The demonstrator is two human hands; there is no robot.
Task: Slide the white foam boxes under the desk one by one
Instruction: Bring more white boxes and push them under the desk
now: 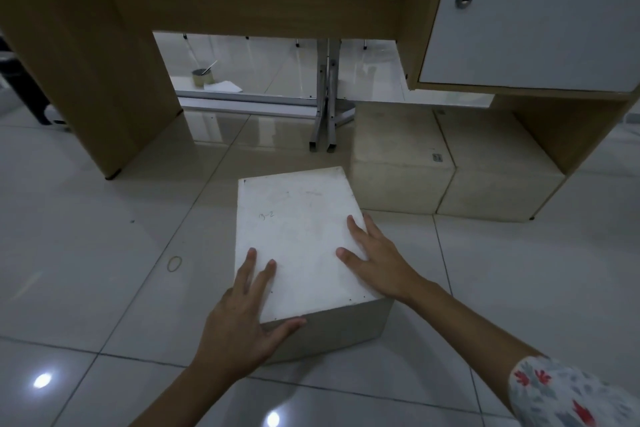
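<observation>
Both hands lie flat and open on the white foam box: left hand at 7 o'clock, right hand at 3. Two more boxes sit under the table at 1 o'clock.

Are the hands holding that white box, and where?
Nothing is gripped. Both hands lie flat on the white foam box: left hand at its near left corner, right hand on its right edge.

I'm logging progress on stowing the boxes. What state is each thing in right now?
Foam box: on the floor before the desk, not yet under.
Two stowed boxes: side by side under the desk.
Left hand: flat on the box's near corner.
Right hand: flat on its right edge.
Cabinet door: closed.
</observation>
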